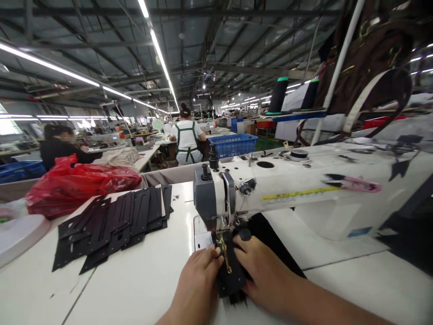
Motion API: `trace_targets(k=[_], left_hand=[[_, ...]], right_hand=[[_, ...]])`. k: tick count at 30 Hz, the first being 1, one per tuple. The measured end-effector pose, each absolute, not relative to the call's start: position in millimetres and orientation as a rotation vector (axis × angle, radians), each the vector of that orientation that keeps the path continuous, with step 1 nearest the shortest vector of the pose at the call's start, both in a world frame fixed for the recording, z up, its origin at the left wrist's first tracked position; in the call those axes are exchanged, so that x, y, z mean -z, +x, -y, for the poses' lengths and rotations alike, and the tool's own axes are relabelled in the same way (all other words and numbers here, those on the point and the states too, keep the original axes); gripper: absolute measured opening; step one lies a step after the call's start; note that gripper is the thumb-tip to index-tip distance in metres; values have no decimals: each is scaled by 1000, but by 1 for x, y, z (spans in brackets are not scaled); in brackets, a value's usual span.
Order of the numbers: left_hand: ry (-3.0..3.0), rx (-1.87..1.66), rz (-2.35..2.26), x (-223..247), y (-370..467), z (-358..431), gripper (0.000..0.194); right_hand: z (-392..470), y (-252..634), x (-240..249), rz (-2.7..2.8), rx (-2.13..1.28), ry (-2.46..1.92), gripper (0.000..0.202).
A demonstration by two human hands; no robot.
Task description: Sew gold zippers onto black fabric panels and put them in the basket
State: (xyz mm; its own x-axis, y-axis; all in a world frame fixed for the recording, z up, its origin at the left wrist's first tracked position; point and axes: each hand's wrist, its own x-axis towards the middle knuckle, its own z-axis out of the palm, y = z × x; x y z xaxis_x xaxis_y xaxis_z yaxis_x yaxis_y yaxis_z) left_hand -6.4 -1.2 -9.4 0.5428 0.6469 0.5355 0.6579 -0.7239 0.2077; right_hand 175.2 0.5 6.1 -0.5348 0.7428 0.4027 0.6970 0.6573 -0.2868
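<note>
- Both hands steady a small black panel [237, 283] with a gold-toothed zipper [225, 257] at 6 o'clock, beneath the sewing head [206, 198] of a white sewing machine [270, 176]
- The left hand [199, 275], between 6 and 7 o'clock, has a narrow grip on the panel's near-left edge, fingertips beside the zipper
- The right hand [265, 266], at 5 o'clock, has its grip closed in on the opposite edge, though its thumb and lower fingers are partly hidden
- The step in hand appears to be guiding the zipper piece through for stitching; whether the needle is down cannot be told
- The next move seems to call for even pressure from both sides, the zipper kept straight toward 12 o'clock and fingertips clear of the needle
- On the white tabletop [145, 271], slotted black pieces [117, 221] lie overlapped at 8 o'clock, with a red plastic bag [81, 180] behind them at 9
- Pink-handled thread snips [358, 183] rest on the machine arm at 3 o'clock near a yellow measuring strip [301, 194], while dark thread cones [279, 97] stand at 2
- Across the workshop, a co-worker in a green-strapped apron [186, 135] sits back-turned at 10 o'clock, and another in black [64, 149] bends at 9, under strip lights [158, 54] running toward 11
- A blue plastic crate [237, 145] sits just off centre, toward 2 o'clock
</note>
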Motion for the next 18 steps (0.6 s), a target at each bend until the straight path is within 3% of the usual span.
trace_targets(k=[4, 11, 18], left_hand=[[-2771, 973, 1228, 10, -4, 3, 36], [-2784, 820, 1210, 13, -4, 3, 40], [-2771, 604, 1096, 11, -2, -2, 26]], right_hand=[[-16, 173, -16, 2484, -341, -1052, 14], [-35, 180, -5, 2339, -370, -1145, 14], [-36, 179, 2, 2296, -367, -1304, 7]])
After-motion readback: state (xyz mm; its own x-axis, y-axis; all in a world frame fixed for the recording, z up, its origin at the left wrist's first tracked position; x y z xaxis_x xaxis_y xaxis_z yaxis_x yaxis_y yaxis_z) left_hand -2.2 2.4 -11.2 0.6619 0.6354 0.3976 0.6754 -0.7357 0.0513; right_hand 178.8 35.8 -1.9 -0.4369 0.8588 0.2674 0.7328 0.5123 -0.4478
